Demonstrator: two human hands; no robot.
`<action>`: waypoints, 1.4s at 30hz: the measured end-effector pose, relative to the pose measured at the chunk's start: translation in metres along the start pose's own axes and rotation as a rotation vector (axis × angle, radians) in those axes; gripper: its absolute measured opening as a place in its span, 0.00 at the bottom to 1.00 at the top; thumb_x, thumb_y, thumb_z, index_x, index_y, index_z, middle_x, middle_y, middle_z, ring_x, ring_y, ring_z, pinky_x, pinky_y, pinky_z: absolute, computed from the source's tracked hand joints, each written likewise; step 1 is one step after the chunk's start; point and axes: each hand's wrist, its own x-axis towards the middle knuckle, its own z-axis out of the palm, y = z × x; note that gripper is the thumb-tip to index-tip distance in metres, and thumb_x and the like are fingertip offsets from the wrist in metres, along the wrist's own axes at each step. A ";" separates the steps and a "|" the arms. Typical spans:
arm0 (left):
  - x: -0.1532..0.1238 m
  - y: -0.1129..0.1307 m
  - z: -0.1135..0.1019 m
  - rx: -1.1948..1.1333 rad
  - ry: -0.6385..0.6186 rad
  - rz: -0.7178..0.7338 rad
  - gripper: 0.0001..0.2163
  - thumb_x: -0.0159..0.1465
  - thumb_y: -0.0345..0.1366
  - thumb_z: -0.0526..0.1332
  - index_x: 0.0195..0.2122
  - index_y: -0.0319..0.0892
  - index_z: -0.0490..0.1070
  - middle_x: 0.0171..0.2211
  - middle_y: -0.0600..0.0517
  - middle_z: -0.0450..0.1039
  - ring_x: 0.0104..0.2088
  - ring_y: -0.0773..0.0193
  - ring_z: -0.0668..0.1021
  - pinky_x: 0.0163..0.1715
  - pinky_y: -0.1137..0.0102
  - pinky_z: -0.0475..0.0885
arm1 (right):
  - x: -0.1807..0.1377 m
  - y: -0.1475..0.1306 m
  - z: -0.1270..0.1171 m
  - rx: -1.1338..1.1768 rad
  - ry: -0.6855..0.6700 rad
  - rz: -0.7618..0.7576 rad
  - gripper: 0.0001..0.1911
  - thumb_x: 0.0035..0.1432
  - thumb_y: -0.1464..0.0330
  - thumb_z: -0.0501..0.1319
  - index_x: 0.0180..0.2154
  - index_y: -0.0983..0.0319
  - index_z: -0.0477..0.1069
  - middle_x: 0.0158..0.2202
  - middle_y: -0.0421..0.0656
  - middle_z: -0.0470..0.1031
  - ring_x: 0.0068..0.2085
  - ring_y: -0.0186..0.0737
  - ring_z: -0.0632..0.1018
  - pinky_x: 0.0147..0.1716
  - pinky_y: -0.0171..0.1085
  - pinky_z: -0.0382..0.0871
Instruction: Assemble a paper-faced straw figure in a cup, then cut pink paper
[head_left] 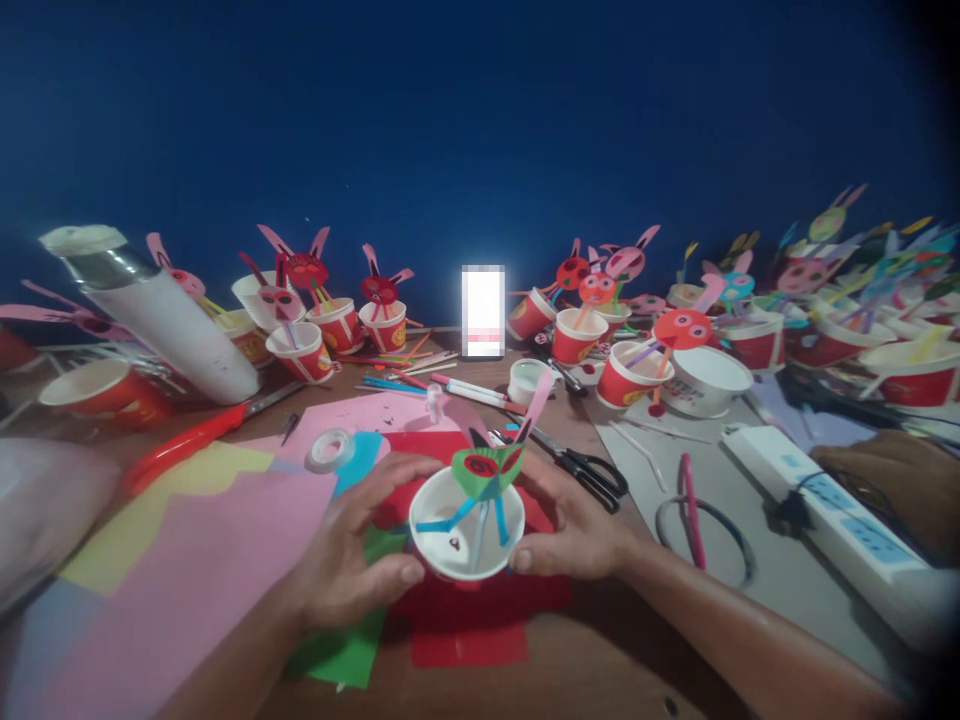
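A white paper cup (429, 548) with a red outside stands before me, between my two hands. In it is a paper rabbit figure with a green head (469, 470), red-and-black eyes, a pink ear and blue strip limbs. My left hand (352, 550) curves round the cup's left side, thumb in front and fingers behind. On the right side my right hand (574, 525) curves the same way, its thumb at the rim. A small dark mark shows inside the cup. Beneath it lie red paper (472, 640) and green paper (341, 650).
Black-handled scissors (592, 475) lie right of the cup; red-handled scissors (187, 445) are at left. A tape roll (330, 452) sits on coloured paper (247, 530). Several decorated cups (577, 335) line the back. A white power strip (832, 500) lies right, near another person's hand (892, 480).
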 end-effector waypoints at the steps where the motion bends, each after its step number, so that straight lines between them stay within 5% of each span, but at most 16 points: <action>1: 0.001 0.001 -0.001 0.019 -0.007 0.016 0.22 0.54 0.44 0.65 0.50 0.51 0.72 0.50 0.46 0.71 0.52 0.46 0.70 0.51 0.60 0.65 | 0.000 0.000 -0.001 0.027 0.011 -0.005 0.35 0.49 0.60 0.68 0.57 0.60 0.61 0.57 0.49 0.65 0.58 0.51 0.65 0.58 0.47 0.56; 7: 0.004 0.000 -0.004 0.128 -0.023 0.017 0.08 0.59 0.32 0.59 0.40 0.45 0.73 0.43 0.46 0.73 0.45 0.53 0.73 0.46 0.63 0.68 | 0.000 0.000 -0.003 0.165 0.034 -0.016 0.32 0.49 0.63 0.68 0.55 0.59 0.62 0.54 0.48 0.68 0.53 0.49 0.70 0.54 0.43 0.62; 14: 0.005 -0.010 0.001 0.096 0.009 -0.020 0.01 0.58 0.30 0.61 0.31 0.43 0.71 0.31 0.50 0.72 0.35 0.60 0.74 0.36 0.70 0.69 | -0.002 0.001 -0.005 0.154 0.057 -0.015 0.35 0.47 0.64 0.69 0.56 0.59 0.61 0.53 0.47 0.68 0.53 0.49 0.70 0.53 0.43 0.62; 26: 0.003 -0.005 0.003 -0.042 -0.017 -0.228 0.03 0.59 0.34 0.62 0.28 0.42 0.72 0.29 0.52 0.72 0.31 0.65 0.74 0.32 0.74 0.70 | -0.004 0.010 -0.004 0.295 0.039 -0.021 0.35 0.47 0.67 0.70 0.56 0.55 0.61 0.52 0.45 0.69 0.52 0.45 0.70 0.53 0.42 0.61; 42: 0.007 -0.004 -0.004 0.020 -0.092 -0.194 0.06 0.61 0.33 0.59 0.31 0.43 0.76 0.32 0.50 0.71 0.36 0.61 0.74 0.36 0.71 0.70 | -0.003 0.014 -0.008 0.366 0.109 0.022 0.33 0.46 0.63 0.71 0.54 0.57 0.65 0.52 0.46 0.68 0.51 0.46 0.70 0.49 0.41 0.63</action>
